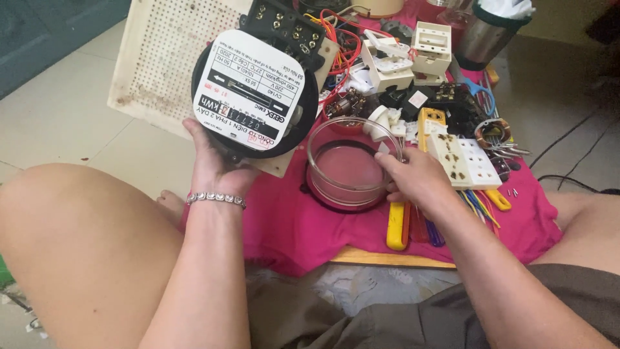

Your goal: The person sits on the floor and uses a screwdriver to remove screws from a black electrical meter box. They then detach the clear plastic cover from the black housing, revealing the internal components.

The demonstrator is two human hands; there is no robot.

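My left hand [216,165] grips the lower edge of a round black electricity meter [255,94] with a white printed face, mounted on a cream perforated board [161,58] and tilted up toward me. My right hand [416,178] rests its fingers on the rim of a clear glass dome cover [345,161], which sits mouth-up on the pink cloth [290,226]. A beaded bracelet [216,198] circles my left wrist.
Past the cover lies a clutter of white socket blocks [465,161], white breaker housings [403,55], red wires [339,39], a copper coil [492,132], yellow-handled tools [396,226] and a steel cup [485,35]. Black cables [568,181] trail on the tiled floor at right. My bare knees flank the low wooden table.
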